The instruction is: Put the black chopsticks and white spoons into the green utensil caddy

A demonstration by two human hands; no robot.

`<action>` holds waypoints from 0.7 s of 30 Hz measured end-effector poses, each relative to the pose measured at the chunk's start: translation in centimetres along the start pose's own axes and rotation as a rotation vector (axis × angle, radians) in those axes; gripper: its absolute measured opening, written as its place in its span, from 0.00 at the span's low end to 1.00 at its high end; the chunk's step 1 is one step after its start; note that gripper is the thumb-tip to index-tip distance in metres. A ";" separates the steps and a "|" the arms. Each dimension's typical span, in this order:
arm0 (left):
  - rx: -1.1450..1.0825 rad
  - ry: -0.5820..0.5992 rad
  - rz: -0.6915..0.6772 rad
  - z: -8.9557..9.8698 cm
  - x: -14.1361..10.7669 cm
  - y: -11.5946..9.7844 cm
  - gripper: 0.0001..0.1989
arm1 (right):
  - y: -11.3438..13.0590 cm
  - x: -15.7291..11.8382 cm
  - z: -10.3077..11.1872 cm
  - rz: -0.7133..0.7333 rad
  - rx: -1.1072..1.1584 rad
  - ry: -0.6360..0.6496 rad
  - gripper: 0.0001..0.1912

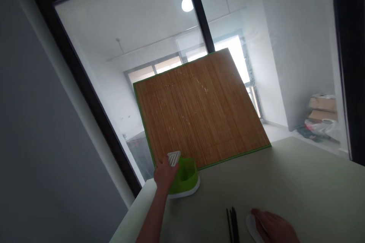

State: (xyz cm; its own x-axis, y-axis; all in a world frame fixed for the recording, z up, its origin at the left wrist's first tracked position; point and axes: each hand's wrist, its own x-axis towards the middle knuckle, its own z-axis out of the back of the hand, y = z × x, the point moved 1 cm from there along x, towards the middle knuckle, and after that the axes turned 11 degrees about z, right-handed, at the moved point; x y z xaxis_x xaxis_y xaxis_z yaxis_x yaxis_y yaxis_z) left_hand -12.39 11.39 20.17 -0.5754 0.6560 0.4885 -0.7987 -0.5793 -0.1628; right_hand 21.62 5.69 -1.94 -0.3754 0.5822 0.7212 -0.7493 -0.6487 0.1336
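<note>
My left hand (164,174) grips a green plastic holder (185,177) with a white base on the pale counter, and a white ridged piece (173,157) shows at my fingertips. Behind the holder a large bamboo cutting board (196,110) with a green edge stands tilted against the glass. My right hand (275,226) rests near the bottom edge on a white flat object (251,226), fingers spread over it. Just left of that hand lie several thin black sticks (232,224).
The pale green counter (285,182) runs to a dark-framed glass partition (85,83) at the back. Through the glass I see a bright room with boxes and bags (322,115) on the floor at the right. A grey wall fills the left.
</note>
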 end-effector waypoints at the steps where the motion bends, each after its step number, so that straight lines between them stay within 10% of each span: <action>1: -0.021 0.007 -0.033 0.3 -1.0 -1.7 0.28 | 0.1 0.0 0.2 -0.004 -0.003 0.007 0.11; 11: -0.205 0.045 -0.313 0.8 -11.2 -15.2 0.22 | 0.5 0.3 1.3 0.009 -0.014 0.043 0.10; 21: -0.140 0.123 -0.428 2.1 -17.7 -17.7 0.30 | 1.0 0.4 1.0 -0.014 -0.022 0.098 0.09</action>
State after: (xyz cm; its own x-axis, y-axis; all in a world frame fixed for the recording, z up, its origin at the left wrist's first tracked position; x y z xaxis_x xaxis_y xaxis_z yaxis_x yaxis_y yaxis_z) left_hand 12.30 8.98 16.18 -0.1989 0.8793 0.4328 -0.9800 -0.1787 -0.0874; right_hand 21.30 4.76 -0.81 -0.4158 0.6368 0.6494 -0.7660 -0.6301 0.1274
